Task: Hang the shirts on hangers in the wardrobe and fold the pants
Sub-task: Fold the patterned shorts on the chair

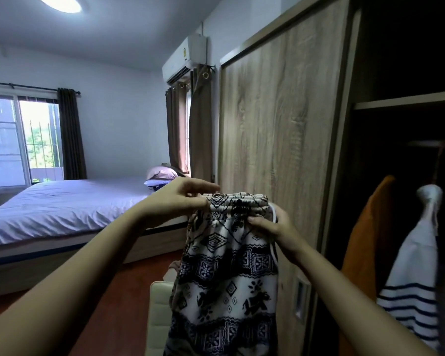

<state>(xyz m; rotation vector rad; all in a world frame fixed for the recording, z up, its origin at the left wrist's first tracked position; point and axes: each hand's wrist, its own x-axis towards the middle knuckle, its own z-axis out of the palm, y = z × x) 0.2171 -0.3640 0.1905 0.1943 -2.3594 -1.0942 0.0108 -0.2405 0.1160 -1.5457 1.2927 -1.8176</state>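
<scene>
Both hands up at chest height, gripping patterned pants [224, 273] by the waistband. Left hand [183, 199] pinches the waistband's left end, fingers closed over the top edge. Right hand [270, 224] clamps the right end, thumb in front, white drawstring [275, 217] looping beside it. Pants hang straight down, unfolded, in front of the wardrobe door [275, 140]. Below them a cream chair [158, 312], partly hidden. Right: open wardrobe, dark inside, orange shirt [362, 253] and white striped shirt [411, 273] hanging from the rail. Left: bed [62, 206] with pillows, well apart. Window with curtains behind it.
</scene>
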